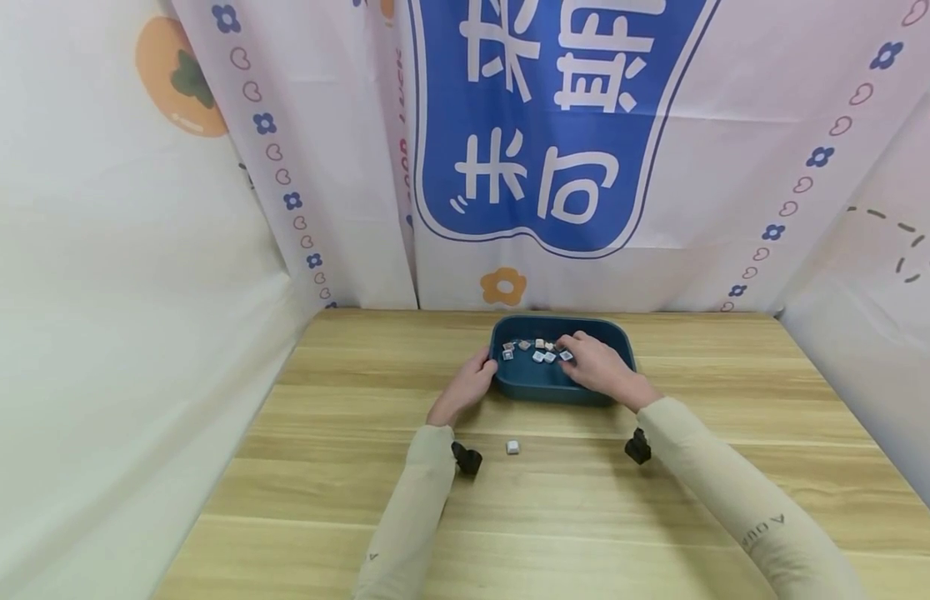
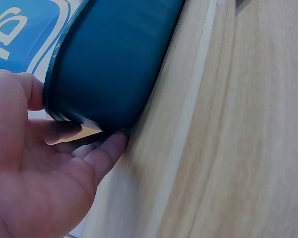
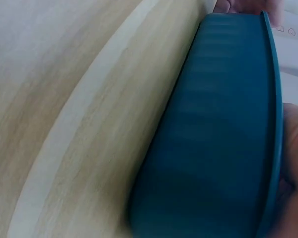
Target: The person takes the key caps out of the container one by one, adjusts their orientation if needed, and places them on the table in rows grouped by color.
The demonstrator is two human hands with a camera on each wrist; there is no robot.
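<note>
Plainly, the tray (image 1: 555, 392) sits at the back of the table, with small pieces (image 1: 538, 357) scattered inside, mostly along its middle and left. The left hand (image 1: 468, 387) grips its left end, thumb at the rim and fingers against the outer wall. The right hand (image 1: 602, 368) reaches over the near rim, bent fingers among the pieces at the right; its own wrist view shows mostly tray wall, so I cannot tell whether it pinches one or merely touches it. A lone white block (image 1: 513, 447) rests outside, nearer the person, between the forearms. Black mounts (image 1: 467, 459) hang by both cuffs. Underneath, the table (image 1: 345, 467) has pale, striped wood grain. Behind its far edge hangs a white curtain (image 1: 345, 258) with a big blue sign (image 1: 540, 187) and an orange flower (image 1: 503, 287); white sheeting (image 1: 97, 333) walls the left side.
</note>
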